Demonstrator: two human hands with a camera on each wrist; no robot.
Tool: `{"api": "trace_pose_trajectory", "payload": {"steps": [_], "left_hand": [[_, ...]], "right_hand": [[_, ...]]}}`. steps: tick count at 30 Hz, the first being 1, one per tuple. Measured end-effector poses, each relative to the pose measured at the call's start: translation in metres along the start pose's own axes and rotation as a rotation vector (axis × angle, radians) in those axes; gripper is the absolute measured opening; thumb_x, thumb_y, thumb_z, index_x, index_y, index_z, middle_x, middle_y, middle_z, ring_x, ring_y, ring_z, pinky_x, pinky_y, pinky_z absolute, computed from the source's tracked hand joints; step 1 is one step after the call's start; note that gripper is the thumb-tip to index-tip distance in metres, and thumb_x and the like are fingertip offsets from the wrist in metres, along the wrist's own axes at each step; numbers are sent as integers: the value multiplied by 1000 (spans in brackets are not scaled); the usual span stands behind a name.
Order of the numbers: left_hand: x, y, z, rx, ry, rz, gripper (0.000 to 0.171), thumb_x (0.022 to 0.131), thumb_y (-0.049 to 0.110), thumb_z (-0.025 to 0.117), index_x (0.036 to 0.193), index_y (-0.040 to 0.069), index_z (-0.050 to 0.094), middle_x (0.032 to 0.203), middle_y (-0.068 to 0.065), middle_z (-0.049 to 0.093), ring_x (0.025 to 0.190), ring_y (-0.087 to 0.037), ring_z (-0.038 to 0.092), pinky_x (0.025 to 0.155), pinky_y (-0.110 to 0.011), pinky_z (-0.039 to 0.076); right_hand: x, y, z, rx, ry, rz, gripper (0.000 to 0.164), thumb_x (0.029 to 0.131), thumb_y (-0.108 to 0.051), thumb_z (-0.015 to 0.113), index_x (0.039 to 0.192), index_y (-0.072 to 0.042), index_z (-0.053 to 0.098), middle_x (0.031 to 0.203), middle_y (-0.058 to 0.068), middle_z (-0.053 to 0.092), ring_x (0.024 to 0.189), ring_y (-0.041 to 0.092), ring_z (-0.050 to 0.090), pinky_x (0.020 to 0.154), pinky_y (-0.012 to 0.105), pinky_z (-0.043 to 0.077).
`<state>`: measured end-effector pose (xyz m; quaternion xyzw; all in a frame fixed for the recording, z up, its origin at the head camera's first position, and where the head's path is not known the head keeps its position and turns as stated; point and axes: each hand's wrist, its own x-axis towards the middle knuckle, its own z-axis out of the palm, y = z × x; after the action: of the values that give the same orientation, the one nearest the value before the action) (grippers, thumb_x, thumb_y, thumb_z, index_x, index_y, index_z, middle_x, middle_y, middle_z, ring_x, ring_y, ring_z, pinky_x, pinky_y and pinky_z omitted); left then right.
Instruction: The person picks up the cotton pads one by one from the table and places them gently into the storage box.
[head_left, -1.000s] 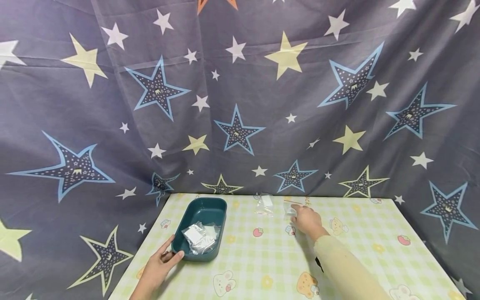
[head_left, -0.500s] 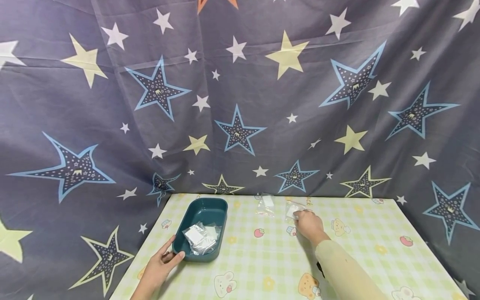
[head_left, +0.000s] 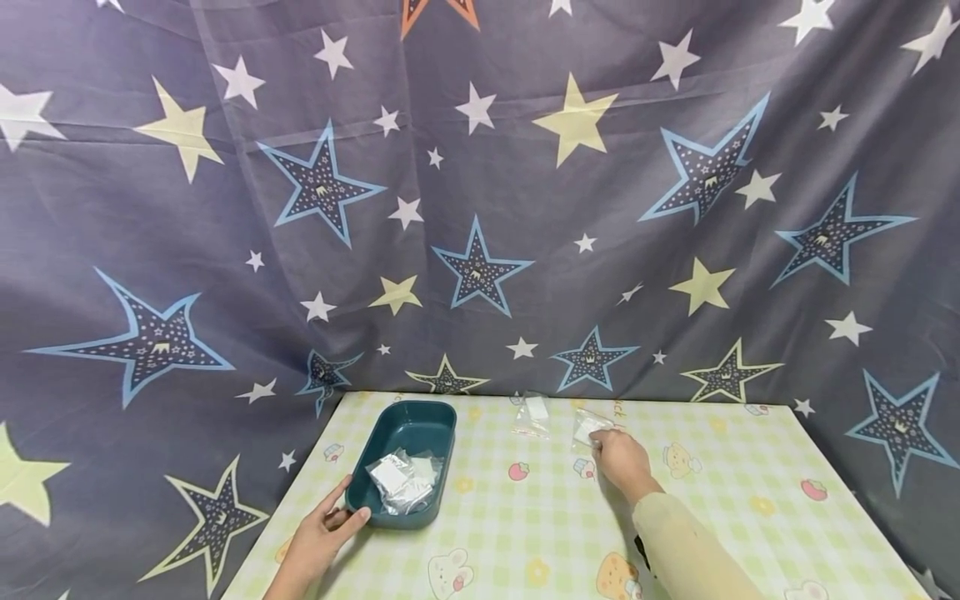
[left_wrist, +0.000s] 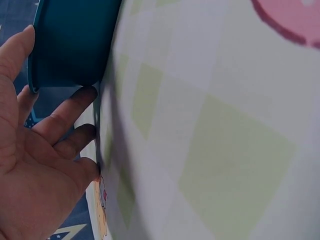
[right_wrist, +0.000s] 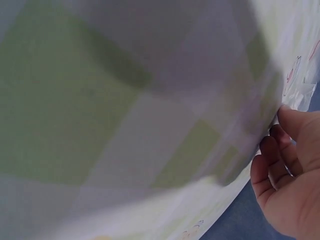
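A dark teal plastic box [head_left: 447, 442] stands at the left of the table, with several clear zip bags [head_left: 406, 481] holding white pieces inside it. My left hand [head_left: 318, 533] holds its near left corner, thumb by the near rim and index finger along the left side. In the left wrist view, the thumb touches the box wall [left_wrist: 75, 45] and other fingertips rest near the table. My right hand [head_left: 624, 462] pinches the near right edge of a small clear zip bag [head_left: 587, 427] with a white piece inside. The right wrist view shows curled fingers, with clear plastic beyond the thumb.
Another clear zip bag [head_left: 534, 414] with a white piece lies near the table's back edge, left of my right hand. The table wears a green-checked cloth [head_left: 517, 533] with printed figures. A dark star-patterned curtain [head_left: 480, 183] hangs behind and at the sides.
My right hand has shifted from reaching over the bag to pinching its near right edge, and the bag has turned slightly. The left hand and the box have stayed put.
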<state>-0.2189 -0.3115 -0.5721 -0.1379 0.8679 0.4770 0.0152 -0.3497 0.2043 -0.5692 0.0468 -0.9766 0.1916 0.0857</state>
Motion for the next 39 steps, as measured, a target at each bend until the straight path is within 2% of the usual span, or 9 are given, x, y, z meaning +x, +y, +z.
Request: {"api": "trace_pose_trajectory", "payload": {"steps": [3,11,14,16,18,21,24,30,39], "left_hand": [[-1,-1,1,-3,3,5,91,93,58,79,169,28,38,141,-25,69,126,-26,67,86,-28,59],[-1,-1,0,-16,-1,21,91,93,58,79,168,27,38,146,-30,63,141,-41,60,100,-44,62],[0,-2,1,-19,-2,24,91,93,58,79,168,27,38,144,-29,65,140,-40,61,100,-44,62],[1,-3,0,-19,-3,25,91,93,58,79,168,27,38,144,-29,65,141,-40,61,101,-44,62],[1,-3,0,-22,-2,29,90,93,57,79,168,27,39,144,-29,65,140,-40,61,100,-43,62],[0,-3,0,-26,2,36,89,94,55,80,168,27,40,144,-29,65,140,-40,62,99,-41,62],[0,-4,-1,-27,2,42,88,94,54,80,168,26,40,143,-30,66,139,-40,62,99,-41,62],[1,-4,0,-34,-2,44,89,94,55,79,168,26,39,144,-31,64,140,-42,61,100,-44,62],[1,-5,0,-39,-4,42,89,94,53,80,168,27,39,142,-28,67,138,-37,64,90,-29,61]], "right_hand": [[-1,3,2,10,13,1,28,95,-8,76,122,-11,81,116,17,81,108,43,76,89,57,61],[0,5,2,20,6,-21,28,96,-7,75,122,-11,81,116,14,81,106,42,76,88,56,61],[-1,6,1,10,2,-44,12,97,-5,72,98,-12,80,99,9,81,88,32,75,74,48,59],[-2,7,1,-6,4,-56,17,97,-4,71,82,-13,72,90,6,77,78,26,68,68,44,54],[-2,7,1,-15,15,-60,19,96,-4,72,80,-13,70,88,6,76,78,25,67,68,44,54],[-4,8,0,-21,31,-55,9,95,-4,74,98,-9,80,104,11,81,94,35,76,81,52,61],[-5,10,-2,-14,46,-49,23,93,-2,74,115,-7,82,114,16,80,106,41,76,89,56,61],[-4,14,-10,-6,93,-75,29,91,0,74,119,-5,81,114,20,79,105,42,75,86,56,62],[-6,15,-24,-1,93,-97,32,93,-1,77,125,-3,78,115,20,78,108,42,75,90,57,62]]}}
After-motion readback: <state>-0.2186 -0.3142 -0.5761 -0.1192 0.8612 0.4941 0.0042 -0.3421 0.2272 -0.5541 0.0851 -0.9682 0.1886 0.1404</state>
